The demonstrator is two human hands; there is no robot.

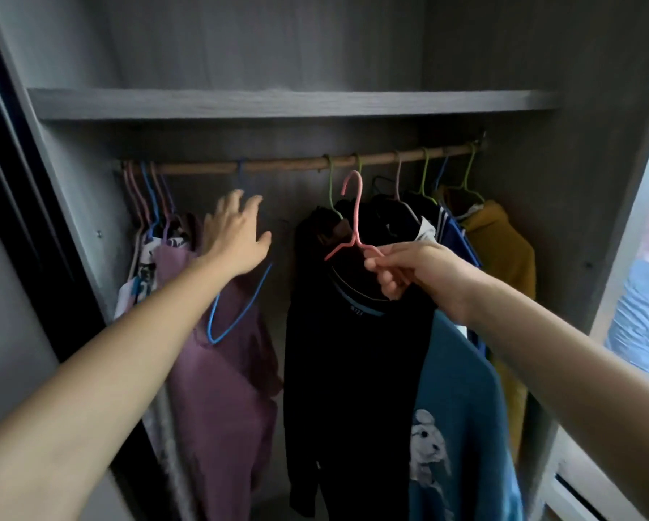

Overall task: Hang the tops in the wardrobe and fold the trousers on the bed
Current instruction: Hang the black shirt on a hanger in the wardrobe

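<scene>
Forearms reach in from the near edge. Right hand (409,268) pinches the pink hanger (356,216) at its shoulder. The dark top (353,370) hangs from it, hook close to the rail (277,165) but not over it. Left hand (232,235), fingers spread and holding nothing, reaches toward the gap by a bare-looking blue hanger (236,314). Farther in, purple top (221,389) left and mustard top (503,250) right are already hung. Hanging looks well underway; trousers not in view.
</scene>
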